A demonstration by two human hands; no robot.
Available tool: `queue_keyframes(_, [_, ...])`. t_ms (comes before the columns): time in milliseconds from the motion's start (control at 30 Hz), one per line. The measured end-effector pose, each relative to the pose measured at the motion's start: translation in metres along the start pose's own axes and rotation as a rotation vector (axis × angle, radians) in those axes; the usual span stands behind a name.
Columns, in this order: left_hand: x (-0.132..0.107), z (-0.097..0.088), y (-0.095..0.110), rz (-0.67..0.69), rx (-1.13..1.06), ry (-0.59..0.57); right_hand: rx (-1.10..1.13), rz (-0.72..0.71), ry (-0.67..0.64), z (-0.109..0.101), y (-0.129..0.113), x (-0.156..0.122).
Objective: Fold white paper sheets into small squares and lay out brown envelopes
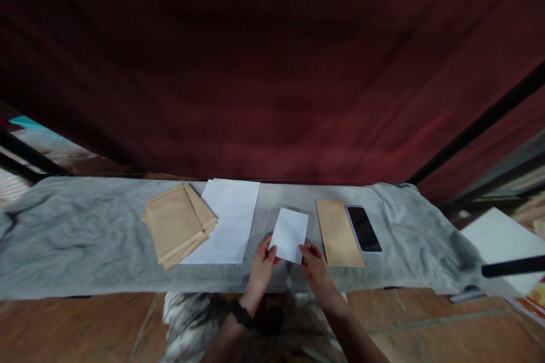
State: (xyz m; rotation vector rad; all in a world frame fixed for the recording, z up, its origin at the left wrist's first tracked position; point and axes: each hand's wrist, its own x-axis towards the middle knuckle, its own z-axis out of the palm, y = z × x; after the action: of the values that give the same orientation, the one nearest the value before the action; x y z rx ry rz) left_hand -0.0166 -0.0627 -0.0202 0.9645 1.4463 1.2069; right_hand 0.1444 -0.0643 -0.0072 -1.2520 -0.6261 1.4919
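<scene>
A small white sheet of paper (290,232), perhaps folded, is held between both hands above the grey cloth. My left hand (264,258) pinches its lower left edge, thumb on top. At the lower right edge, my right hand (313,260) grips it the same way. Just right of the hands lies a brown paper envelope (339,232), flat on the cloth. To the left, a stack of larger white sheets (234,215) lies partly under a fanned pile of brown envelopes (174,221).
A phone (364,229) with a dark screen lies beside the single envelope. Grey cloth (85,232) covers the narrow table. Behind it hangs a dark red curtain (272,96). Black bars (477,125) rise at the right, near a white panel (506,247).
</scene>
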Motion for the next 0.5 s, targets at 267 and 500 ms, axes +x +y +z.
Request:
queue_keyframes(267, [0.015,-0.037,0.023,-0.139,0.059,-0.35,-0.023,0.051,0.06,-0.019,-0.02,0.004])
queue_keyframes(500, [0.037,-0.036,0.026,0.09,0.247,-0.026,-0.409,-0.016,0.03,-0.027,-0.013,0.013])
